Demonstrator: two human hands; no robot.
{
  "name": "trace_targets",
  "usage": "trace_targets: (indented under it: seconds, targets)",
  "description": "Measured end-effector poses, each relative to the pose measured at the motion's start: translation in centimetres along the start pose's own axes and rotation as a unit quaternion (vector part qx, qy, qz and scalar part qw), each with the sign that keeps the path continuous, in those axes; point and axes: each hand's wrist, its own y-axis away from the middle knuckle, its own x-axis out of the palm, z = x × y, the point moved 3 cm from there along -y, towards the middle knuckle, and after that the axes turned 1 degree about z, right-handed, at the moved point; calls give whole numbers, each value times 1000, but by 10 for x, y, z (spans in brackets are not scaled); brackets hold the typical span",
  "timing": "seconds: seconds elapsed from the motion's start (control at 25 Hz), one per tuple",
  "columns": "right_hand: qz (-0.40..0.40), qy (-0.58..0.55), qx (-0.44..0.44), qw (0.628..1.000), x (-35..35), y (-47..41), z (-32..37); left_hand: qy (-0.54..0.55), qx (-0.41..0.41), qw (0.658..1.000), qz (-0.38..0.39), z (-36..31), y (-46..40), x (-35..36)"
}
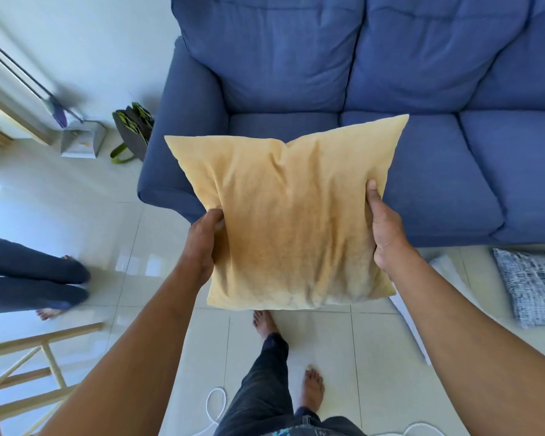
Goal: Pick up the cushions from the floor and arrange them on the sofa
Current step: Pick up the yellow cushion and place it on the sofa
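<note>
a tan cushion (291, 221) is held in the air in front of the blue sofa (422, 171), clamped at its side edges by the left hand (203, 243) and the right hand (386, 229). the sofa seat behind it is bare. a grey patterned cushion (530, 287) lies on the tiled floor (321, 357) to the right, partly over a white cushion (406, 309). a dark bag with green trim (132, 129) leans by the sofa arm, beside a dustpan (81, 140). another person's legs (35, 275) are seen at left. no writing can be read.
</note>
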Motion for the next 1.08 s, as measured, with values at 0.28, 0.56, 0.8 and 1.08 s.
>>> trace_targets:
  seconds: [0.28, 0.56, 0.8, 1.08]
  targets:
    - [15, -22, -13, 1000, 57, -72, 61, 1, 1, 1000, 28, -74, -87, -7]
    - [46, -56, -23, 997, 79, -133, 109, -2, 40, 998, 56, -147, -152, 12]
    - [56, -73, -28, 995, 94, -207, 150, -22, 61, 994, 88, -191, -220, 44]
    - [80, -94, -12, 992, 115, -327, 210, -36, 46, 997, 52, -256, -331, 92]
